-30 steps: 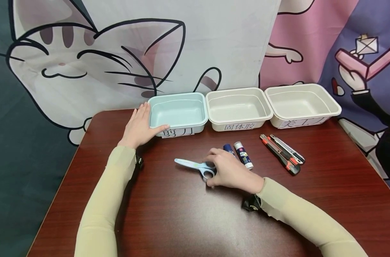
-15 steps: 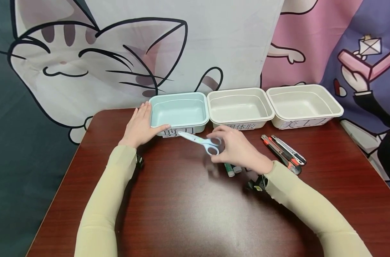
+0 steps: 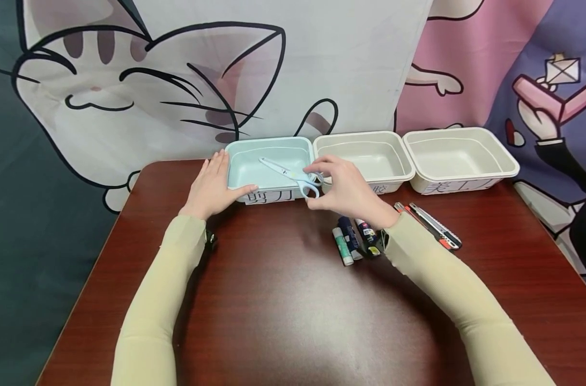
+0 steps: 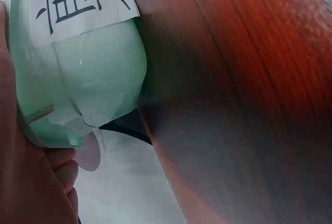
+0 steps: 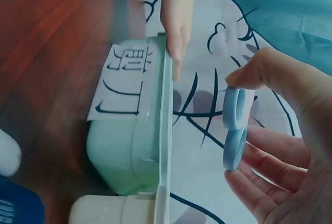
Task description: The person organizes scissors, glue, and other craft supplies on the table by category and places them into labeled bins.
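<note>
Your right hand has the light-blue scissors pinched by the handles, blades over the blue bin, though honestly it's hard to tell how high. Your left hand rests loosely on that bin's left corner, fingers straight.

Past the far edge of the table we saw a smiling cat picture. A cream tub sat near the table's far right corner.

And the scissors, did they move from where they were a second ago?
Yes. In the head view, the right hand has moved the scissors forward and up from the table, blades over the light blue bin.
</note>
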